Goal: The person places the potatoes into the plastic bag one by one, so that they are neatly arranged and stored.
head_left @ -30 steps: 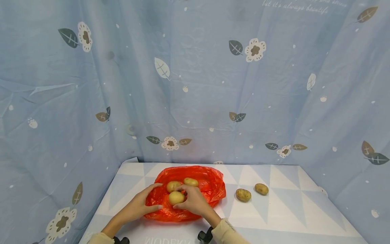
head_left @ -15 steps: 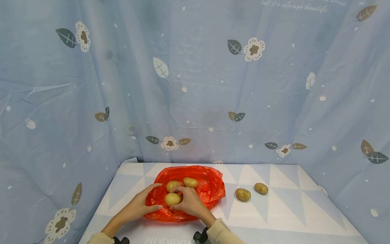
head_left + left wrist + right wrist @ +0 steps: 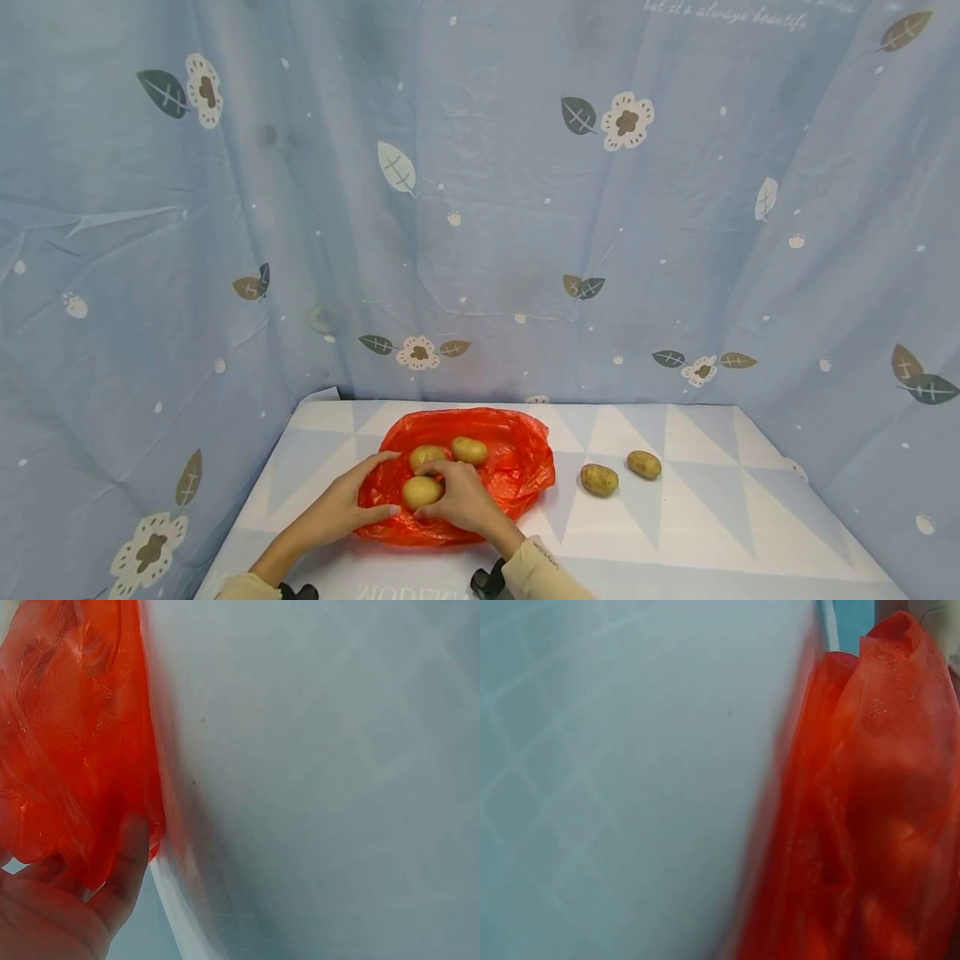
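A red plastic bag [image 3: 517, 475] lies spread open on the table, two potatoes resting inside toward its back: one potato [image 3: 428, 456] at left and another potato [image 3: 469, 451] beside it. My left hand [image 3: 341, 504] holds the bag's left side, thumb in front and fingers behind. In the left wrist view the left hand [image 3: 71, 911] has its thumb against the red plastic. Inside the bag's front left part, my right hand [image 3: 467, 502] grips a third potato [image 3: 422, 493] between thumb and fingers. The right wrist view shows mainly the bag [image 3: 900, 787].
Right of the bag, two more potatoes lie on the table, a nearer potato [image 3: 599, 480] and a farther potato [image 3: 644, 465]. The table [image 3: 720, 517] has a pale triangle pattern. A blue printed curtain [image 3: 480, 250] hangs behind and along both sides.
My right hand has moved a little left and toward the front with the potato, inside the bag. The left hand stays at the bag's left side.
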Action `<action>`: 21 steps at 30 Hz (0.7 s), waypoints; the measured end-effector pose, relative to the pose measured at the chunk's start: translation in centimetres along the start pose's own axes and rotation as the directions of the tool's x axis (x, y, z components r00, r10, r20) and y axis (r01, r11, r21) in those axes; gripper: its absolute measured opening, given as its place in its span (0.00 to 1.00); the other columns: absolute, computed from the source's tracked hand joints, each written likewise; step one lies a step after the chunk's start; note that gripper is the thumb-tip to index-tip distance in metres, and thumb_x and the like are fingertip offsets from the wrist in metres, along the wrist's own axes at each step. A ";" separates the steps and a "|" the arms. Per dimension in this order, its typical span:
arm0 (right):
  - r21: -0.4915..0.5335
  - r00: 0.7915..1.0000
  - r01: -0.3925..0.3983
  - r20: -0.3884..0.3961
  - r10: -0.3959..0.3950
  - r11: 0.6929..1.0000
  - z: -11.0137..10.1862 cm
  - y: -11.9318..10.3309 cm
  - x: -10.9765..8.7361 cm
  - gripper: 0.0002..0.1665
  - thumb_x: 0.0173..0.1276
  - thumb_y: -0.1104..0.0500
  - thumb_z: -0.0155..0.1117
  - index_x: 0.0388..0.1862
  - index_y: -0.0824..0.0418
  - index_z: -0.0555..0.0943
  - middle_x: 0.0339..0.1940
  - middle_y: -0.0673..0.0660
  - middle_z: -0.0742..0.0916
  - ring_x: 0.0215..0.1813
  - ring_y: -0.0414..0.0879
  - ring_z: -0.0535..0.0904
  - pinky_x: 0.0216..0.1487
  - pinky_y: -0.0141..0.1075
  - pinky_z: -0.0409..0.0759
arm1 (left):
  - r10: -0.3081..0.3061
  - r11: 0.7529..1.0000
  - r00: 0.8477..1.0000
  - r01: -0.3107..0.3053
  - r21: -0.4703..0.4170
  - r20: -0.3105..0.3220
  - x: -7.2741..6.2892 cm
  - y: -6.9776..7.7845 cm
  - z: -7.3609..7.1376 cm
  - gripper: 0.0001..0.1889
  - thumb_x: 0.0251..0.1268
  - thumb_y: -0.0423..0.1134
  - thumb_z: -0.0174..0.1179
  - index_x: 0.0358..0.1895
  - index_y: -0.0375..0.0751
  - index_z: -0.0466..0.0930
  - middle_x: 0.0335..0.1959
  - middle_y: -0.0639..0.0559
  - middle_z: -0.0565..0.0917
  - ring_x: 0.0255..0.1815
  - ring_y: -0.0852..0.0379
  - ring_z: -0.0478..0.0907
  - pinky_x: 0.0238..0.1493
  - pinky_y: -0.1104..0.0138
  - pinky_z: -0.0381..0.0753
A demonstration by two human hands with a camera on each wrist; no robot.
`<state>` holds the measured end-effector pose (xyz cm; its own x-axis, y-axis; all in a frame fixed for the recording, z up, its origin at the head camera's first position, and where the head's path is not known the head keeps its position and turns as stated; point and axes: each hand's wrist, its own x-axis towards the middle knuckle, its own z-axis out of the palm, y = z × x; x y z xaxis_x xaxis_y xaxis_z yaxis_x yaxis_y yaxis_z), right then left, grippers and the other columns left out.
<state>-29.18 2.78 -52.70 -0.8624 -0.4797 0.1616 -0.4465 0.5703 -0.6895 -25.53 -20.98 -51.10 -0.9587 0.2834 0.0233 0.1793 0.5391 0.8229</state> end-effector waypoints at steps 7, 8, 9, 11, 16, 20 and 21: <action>-0.022 1.000 0.008 0.006 -0.008 1.000 0.1 -0.2 0.0 0.29 0.52 0.51 0.87 0.53 0.48 0.86 0.50 0.39 0.86 0.52 0.46 0.77 0.57 0.46 0.78 | -0.001 1.000 1.000 0.001 0.003 0.005 0.0 0.2 0.0 0.43 0.58 0.52 0.76 0.75 0.49 0.67 0.73 0.41 0.71 0.70 0.35 0.70 0.61 0.39 0.78; -0.019 1.000 0.008 0.004 -0.008 1.000 0.1 -0.3 0.0 0.29 0.52 0.51 0.86 0.53 0.48 0.86 0.49 0.39 0.86 0.52 0.46 0.77 0.57 0.46 0.78 | -0.003 1.000 1.000 0.003 0.004 0.004 0.0 0.2 -0.1 0.43 0.58 0.52 0.76 0.75 0.49 0.67 0.73 0.41 0.71 0.70 0.35 0.70 0.62 0.39 0.77; -0.015 1.000 0.006 0.001 -0.006 1.000 0.1 -0.3 0.0 0.28 0.52 0.51 0.86 0.53 0.48 0.87 0.49 0.39 0.86 0.52 0.46 0.77 0.57 0.46 0.78 | -0.006 1.000 1.000 0.006 0.005 0.003 0.0 0.2 0.0 0.43 0.58 0.53 0.76 0.75 0.50 0.67 0.73 0.42 0.71 0.70 0.35 0.70 0.62 0.39 0.77; -0.005 1.000 0.003 -0.006 -0.003 1.000 0.0 -0.4 0.0 0.28 0.53 0.52 0.86 0.53 0.49 0.87 0.49 0.39 0.86 0.53 0.47 0.76 0.57 0.47 0.77 | -0.011 1.000 1.000 0.011 0.006 0.002 0.0 0.3 0.0 0.43 0.58 0.53 0.76 0.75 0.50 0.67 0.73 0.42 0.71 0.70 0.35 0.70 0.62 0.39 0.77; 0.019 1.000 0.006 -0.006 -0.006 1.000 -0.5 -0.3 -0.1 0.27 0.54 0.54 0.85 0.54 0.51 0.87 0.49 0.40 0.87 0.52 0.45 0.76 0.57 0.44 0.77 | -0.017 1.000 1.000 0.017 0.011 0.000 -0.1 0.2 -0.1 0.43 0.58 0.53 0.76 0.75 0.50 0.67 0.73 0.43 0.71 0.71 0.35 0.69 0.63 0.38 0.76; 0.049 0.998 0.064 -0.017 -0.063 0.997 -1.3 0.0 -0.2 0.26 0.55 0.60 0.84 0.54 0.57 0.87 0.48 0.46 0.89 0.46 0.42 0.82 0.49 0.32 0.82 | -0.021 1.000 1.000 0.021 0.013 0.000 -0.1 0.2 -0.1 0.42 0.59 0.52 0.76 0.75 0.49 0.67 0.73 0.43 0.71 0.71 0.36 0.69 0.64 0.38 0.74; 0.054 0.997 0.082 -0.022 -0.080 0.995 -1.6 0.1 -0.2 0.25 0.56 0.62 0.83 0.54 0.58 0.87 0.47 0.48 0.90 0.44 0.41 0.83 0.46 0.30 0.82 | -0.021 1.000 1.000 0.021 0.013 0.000 -0.1 0.2 -0.2 0.42 0.59 0.52 0.76 0.75 0.49 0.67 0.74 0.43 0.70 0.72 0.36 0.68 0.64 0.38 0.74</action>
<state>-29.40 3.96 -51.66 -0.8288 -0.5091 0.2322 -0.5017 0.4923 -0.7113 -25.42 -21.03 -50.85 -0.9623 0.2721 0.0057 0.1618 0.5553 0.8158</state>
